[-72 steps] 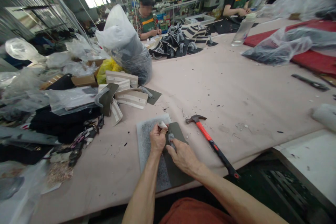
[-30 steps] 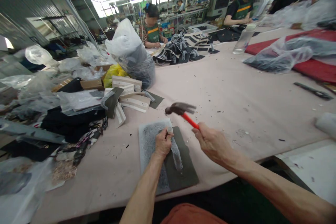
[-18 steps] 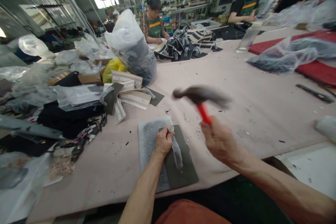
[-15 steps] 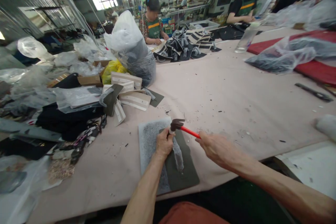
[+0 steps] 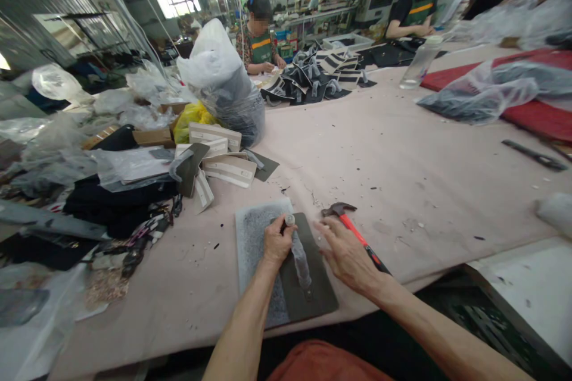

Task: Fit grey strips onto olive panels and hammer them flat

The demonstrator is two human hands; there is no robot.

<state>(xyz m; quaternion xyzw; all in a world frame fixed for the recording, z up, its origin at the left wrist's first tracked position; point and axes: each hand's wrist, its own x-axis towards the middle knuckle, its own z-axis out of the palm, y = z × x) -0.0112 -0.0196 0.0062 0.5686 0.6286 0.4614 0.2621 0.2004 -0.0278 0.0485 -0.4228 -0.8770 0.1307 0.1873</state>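
My left hand [image 5: 277,242] is closed round a small tool with a pale round top [image 5: 290,220], upright over the upper part of a dark grey-green panel [image 5: 313,297]. A plastic-wrapped strip [image 5: 302,265] is attached along that panel. The panel lies partly on a speckled grey-white slab [image 5: 250,232]. To the right, my right hand [image 5: 346,253] has its fingers apart and holds nothing. Just beyond it a claw hammer [image 5: 355,231] with a red and black handle rests on the table.
At the left are light panels [image 5: 232,169], a large plastic-wrapped bundle [image 5: 227,83] and heaped bags. Striped pieces [image 5: 313,74] lie in front of a person [image 5: 263,47]. A dark tool [image 5: 534,156] and a bottle [image 5: 420,64] are on the right.
My right hand has let go of the hammer, which now lies on the table, and has moved left toward the panel with fingers spread. My left hand still holds the small tool.
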